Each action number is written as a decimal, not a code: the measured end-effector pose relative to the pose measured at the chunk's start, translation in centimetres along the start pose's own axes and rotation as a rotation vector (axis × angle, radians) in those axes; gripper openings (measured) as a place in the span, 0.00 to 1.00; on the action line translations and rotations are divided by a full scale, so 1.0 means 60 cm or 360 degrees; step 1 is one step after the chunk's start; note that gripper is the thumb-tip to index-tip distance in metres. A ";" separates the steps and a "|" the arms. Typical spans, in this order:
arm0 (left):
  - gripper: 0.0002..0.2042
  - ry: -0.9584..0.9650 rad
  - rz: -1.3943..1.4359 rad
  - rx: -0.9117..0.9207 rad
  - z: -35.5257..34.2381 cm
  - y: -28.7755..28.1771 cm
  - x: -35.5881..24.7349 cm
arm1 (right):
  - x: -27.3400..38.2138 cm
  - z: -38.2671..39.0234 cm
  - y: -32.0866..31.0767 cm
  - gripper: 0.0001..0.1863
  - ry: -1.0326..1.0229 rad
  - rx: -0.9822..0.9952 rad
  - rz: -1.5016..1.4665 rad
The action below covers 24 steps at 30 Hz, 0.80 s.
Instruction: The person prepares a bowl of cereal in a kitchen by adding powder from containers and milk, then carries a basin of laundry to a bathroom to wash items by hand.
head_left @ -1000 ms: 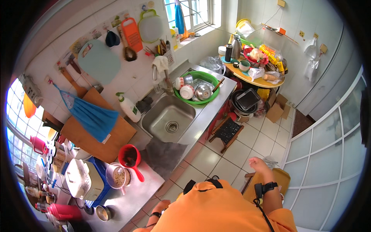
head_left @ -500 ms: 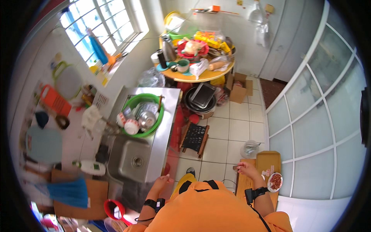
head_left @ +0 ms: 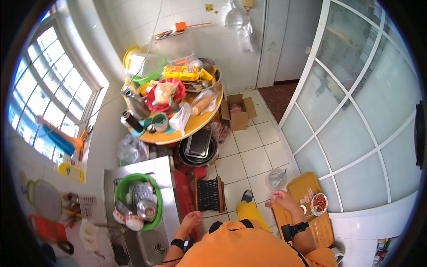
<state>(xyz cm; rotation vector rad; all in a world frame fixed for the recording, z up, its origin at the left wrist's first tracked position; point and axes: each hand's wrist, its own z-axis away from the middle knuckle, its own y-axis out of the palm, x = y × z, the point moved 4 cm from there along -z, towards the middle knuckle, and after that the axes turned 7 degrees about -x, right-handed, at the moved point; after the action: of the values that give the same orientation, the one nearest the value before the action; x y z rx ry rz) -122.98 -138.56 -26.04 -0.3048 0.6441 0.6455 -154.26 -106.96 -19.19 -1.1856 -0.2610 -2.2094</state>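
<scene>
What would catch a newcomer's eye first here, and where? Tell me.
The cluttered round yellow table dominates, in the far corner. Next comes the bright green basin of bowls on the steel counter, beyond the sink. To the right of the right hand, a white bowl of reddish bits stands out.

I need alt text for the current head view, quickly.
A person's left hand and right hand, both seemingly empty, are near a steel sink counter and a wooden bench respectively. The person wears an orange top; a cluttered round table stands ahead in the kitchen.
</scene>
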 end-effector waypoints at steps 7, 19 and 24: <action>0.14 -0.0374 -0.0336 -0.0080 -0.126 0.063 -0.115 | 0.046 -0.195 -0.120 0.14 -0.0069 -0.0195 0.0001; 0.11 0.0840 -0.1710 0.0358 -0.474 0.208 -0.401 | 0.146 -0.404 -0.271 0.15 -0.0003 -0.0291 -0.0160; 0.14 0.1314 -0.2086 0.0686 -0.558 0.356 -0.582 | 0.103 -0.467 -0.356 0.16 0.0092 -0.0344 -0.0461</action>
<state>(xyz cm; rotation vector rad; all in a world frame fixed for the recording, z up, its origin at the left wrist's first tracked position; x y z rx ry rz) -173.48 -153.44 -30.76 -0.5037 1.1458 -0.9296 -188.83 -104.88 -28.09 -1.2602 -0.1819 -2.5733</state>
